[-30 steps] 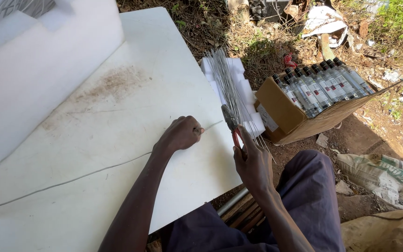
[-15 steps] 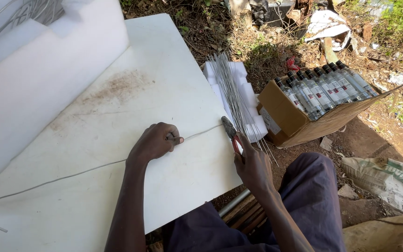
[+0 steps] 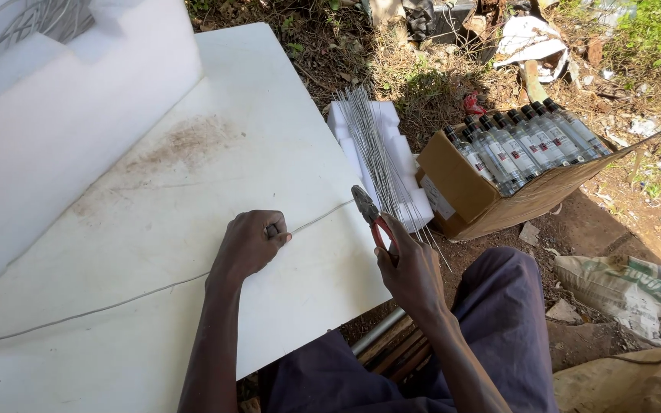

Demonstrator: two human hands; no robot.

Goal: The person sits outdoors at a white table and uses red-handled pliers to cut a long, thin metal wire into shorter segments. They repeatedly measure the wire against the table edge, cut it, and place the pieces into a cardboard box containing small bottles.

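The left hand (image 3: 250, 245) has slid back along the wire (image 3: 116, 304), now pinching it against the white surface (image 3: 216, 153); to its right, the right hand (image 3: 411, 268) is gripping red-handled pliers (image 3: 372, 218) at the wire's end.

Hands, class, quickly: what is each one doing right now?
Left hand: closed, pinching the thin grey wire against the white table.
Right hand: closed around the red-handled metal pliers, whose tip meets the wire's end.
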